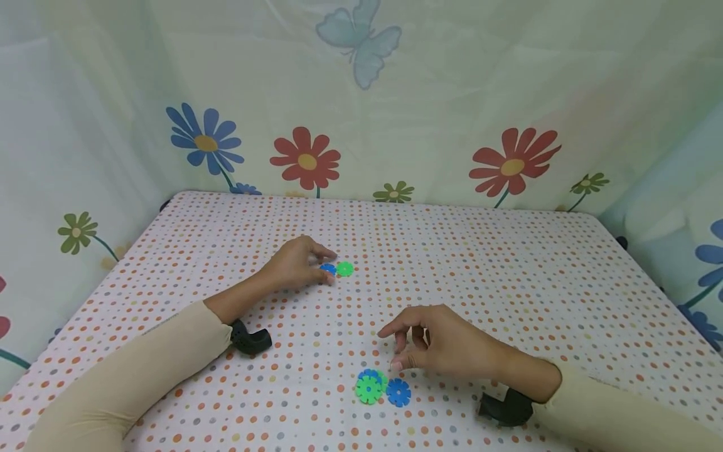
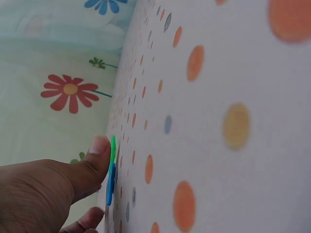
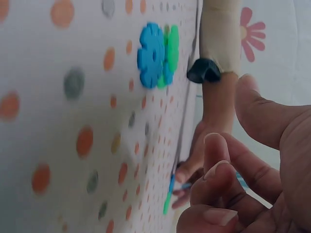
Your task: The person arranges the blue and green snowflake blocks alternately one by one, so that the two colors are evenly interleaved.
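Two hands over snowflake discs on a dotted counter.

The left hand [image 1: 296, 263] pinches a blue disc [image 1: 327, 269] joined to a green disc [image 1: 344, 269], both lying on the counter [image 1: 508, 276] at its fingertips. The right hand [image 1: 446, 345] hovers with fingers loosely curled, holding nothing, just above a cluster of a green disc [image 1: 369, 389] and two blue ones [image 1: 398, 392] near the front edge.

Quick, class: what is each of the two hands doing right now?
Left hand: fingers touch the blue disc beside the green disc.
Right hand: loosely curled, holding nothing.
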